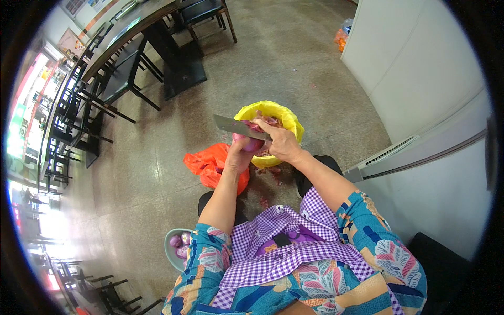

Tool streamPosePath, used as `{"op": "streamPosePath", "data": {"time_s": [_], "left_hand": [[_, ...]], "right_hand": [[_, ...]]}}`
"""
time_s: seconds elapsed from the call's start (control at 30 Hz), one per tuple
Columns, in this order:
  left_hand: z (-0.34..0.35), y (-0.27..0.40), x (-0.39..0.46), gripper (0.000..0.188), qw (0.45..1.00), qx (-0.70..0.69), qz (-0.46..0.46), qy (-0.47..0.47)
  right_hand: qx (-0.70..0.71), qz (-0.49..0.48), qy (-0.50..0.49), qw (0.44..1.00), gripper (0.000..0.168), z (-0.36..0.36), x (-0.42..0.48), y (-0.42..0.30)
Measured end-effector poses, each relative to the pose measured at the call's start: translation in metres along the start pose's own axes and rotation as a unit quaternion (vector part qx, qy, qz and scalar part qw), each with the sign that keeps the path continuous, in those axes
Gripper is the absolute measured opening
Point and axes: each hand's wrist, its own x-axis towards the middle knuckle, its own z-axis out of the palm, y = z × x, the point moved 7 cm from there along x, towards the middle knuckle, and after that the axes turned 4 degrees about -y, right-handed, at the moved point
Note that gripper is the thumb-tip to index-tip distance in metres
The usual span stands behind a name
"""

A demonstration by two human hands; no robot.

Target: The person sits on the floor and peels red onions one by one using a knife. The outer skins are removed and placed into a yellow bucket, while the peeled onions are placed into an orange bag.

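Observation:
My left hand [238, 156] grips a red onion [252, 145] from below, over the near left rim of a yellow-lined bin [293, 121]. In my right hand [282, 142] is a cleaver-like kitchen knife [236, 126], its broad blade pointing left across the onion's top. My right thumb and fingers reach around the onion's far side, and the knife's handle is hidden in that hand. Reddish onion skins [271, 119] lie inside the bin. An orange plastic bag [208, 162] sits on the floor just left of the bin, with something dark partly visible in its opening.
A pale green bowl [170, 252] with several peeled onions [182, 245] stands on the floor by my left elbow. Loose skin scraps [264, 202] lie between my feet. A white appliance [417, 71] rises at right. Black chairs [123, 75] and a long table [130, 29] stand at upper left.

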Motion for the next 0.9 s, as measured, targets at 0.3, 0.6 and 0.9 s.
{"op": "streamPosePath", "data": {"time_s": [0.3,0.6,0.9], "left_hand": [[-0.004,0.004,-0.011,0.069,0.988,-0.091,-0.125,-0.006],[-0.013,-0.001,0.005,0.077,0.992,0.078,0.056,0.081],[-0.022,0.005,-0.003,0.072,0.994,0.054,-0.027,0.086]], "right_hand": [[0.034,-0.102,-0.011,0.994,0.072,-0.031,0.000,-0.025],[0.006,0.124,-0.043,0.991,0.064,0.000,0.002,-0.010],[0.397,0.258,-0.096,0.875,0.032,0.006,0.001,0.034]]}}
